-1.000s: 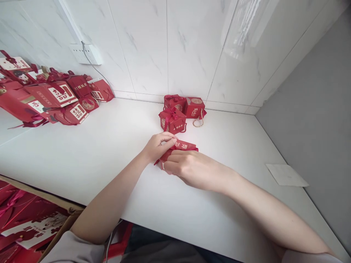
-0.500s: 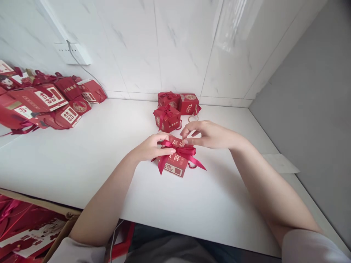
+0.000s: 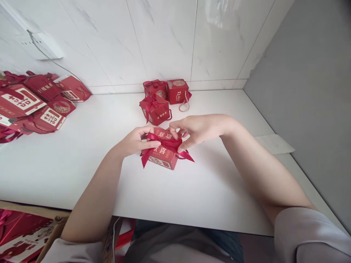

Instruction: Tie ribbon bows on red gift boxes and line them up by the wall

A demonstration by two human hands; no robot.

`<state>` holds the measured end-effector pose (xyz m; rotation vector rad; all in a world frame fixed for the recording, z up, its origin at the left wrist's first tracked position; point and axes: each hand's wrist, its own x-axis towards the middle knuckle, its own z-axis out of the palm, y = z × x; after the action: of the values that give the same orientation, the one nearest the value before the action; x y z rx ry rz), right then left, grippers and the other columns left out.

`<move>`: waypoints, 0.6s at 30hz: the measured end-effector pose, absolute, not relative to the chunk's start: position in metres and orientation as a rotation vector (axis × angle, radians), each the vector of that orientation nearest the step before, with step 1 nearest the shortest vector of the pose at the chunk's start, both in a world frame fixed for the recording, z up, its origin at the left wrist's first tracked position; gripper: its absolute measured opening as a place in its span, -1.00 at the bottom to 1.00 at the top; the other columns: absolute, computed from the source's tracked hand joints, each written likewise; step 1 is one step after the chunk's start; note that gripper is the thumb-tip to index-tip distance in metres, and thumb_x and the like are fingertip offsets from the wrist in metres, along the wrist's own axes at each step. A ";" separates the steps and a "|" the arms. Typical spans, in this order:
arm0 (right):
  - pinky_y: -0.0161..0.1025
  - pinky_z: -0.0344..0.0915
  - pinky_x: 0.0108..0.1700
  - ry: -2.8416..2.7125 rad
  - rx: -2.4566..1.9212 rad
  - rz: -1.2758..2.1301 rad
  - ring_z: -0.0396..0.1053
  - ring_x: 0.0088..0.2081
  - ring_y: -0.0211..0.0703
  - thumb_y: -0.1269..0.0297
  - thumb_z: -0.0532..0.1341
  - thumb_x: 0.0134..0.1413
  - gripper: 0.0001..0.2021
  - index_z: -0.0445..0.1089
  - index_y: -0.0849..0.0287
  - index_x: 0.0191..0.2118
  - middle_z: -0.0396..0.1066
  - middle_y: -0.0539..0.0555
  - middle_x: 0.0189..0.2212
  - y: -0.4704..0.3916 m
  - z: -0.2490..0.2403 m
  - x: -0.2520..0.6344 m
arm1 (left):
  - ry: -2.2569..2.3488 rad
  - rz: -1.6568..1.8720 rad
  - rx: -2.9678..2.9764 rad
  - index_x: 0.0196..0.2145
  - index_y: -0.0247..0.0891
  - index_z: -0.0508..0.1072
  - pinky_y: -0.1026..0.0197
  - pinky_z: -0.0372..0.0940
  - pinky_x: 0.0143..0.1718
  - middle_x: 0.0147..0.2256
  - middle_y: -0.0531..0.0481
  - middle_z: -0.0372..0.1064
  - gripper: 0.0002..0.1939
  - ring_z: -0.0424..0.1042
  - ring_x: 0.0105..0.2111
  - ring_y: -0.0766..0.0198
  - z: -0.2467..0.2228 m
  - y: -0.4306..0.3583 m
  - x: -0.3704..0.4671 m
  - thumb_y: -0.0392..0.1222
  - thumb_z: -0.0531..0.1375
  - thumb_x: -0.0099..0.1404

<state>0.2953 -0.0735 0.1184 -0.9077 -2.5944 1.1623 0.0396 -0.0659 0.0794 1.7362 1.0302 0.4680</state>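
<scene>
A red gift box with pale printed characters lies on the white table before me. Across its top runs a dark red ribbon bow, its two tails hanging toward the near side. My left hand grips the bow's left loop, thumb on top and fingers curled at the box's far left edge. My right hand pinches the right loop of the bow between thumb and fingers. A twisted red cord handle shows at the box's right side.
Behind the box stand three small red boxes with bows and cords. Several more red boxes are heaped at the left by a power strip. A cardboard carton of red packaging sits at lower left; a white sheet lies right.
My right hand has come down from above the box and closed on the bow's right loop. The left hand keeps its hold. The camera view has shifted.
</scene>
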 end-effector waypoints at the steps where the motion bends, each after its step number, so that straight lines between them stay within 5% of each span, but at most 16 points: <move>1: -0.29 0.17 -0.42 -2.604 -0.885 1.179 0.31 -0.39 -0.21 0.32 0.33 -0.02 -0.77 0.22 0.10 -0.41 0.39 -0.04 -0.39 -0.072 0.118 0.296 | 1.030 0.471 1.725 -0.37 -0.25 0.43 0.16 0.43 -0.27 -0.11 -0.05 0.42 -0.72 0.49 -0.22 0.16 0.079 -0.065 0.040 -0.03 0.36 0.08; 12: -0.30 0.14 -0.45 -2.643 -0.831 1.098 0.31 -0.43 -0.24 0.36 0.32 0.03 -0.89 0.35 0.11 -0.41 0.41 -0.06 -0.44 -0.069 0.119 0.297 | 1.027 0.444 1.780 -0.43 -0.27 0.36 0.17 0.42 -0.25 0.03 -0.07 0.39 -0.71 0.47 -0.16 0.15 0.081 -0.066 0.042 -0.01 0.33 0.12; 18: -0.28 0.15 -0.45 -2.627 -0.901 1.203 0.33 -0.41 -0.22 0.34 0.30 0.07 -0.95 0.41 0.11 -0.38 0.44 -0.04 -0.42 -0.067 0.119 0.296 | 1.028 0.623 1.965 -0.50 -0.27 0.29 0.06 0.33 -0.02 0.08 -0.10 0.35 -0.68 0.41 -0.02 0.08 0.072 -0.063 0.043 -0.04 0.33 0.12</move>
<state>0.2959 -0.0674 0.1191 -0.9008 -2.6268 1.2027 0.0429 -0.0628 0.0716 1.9647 1.0277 0.6227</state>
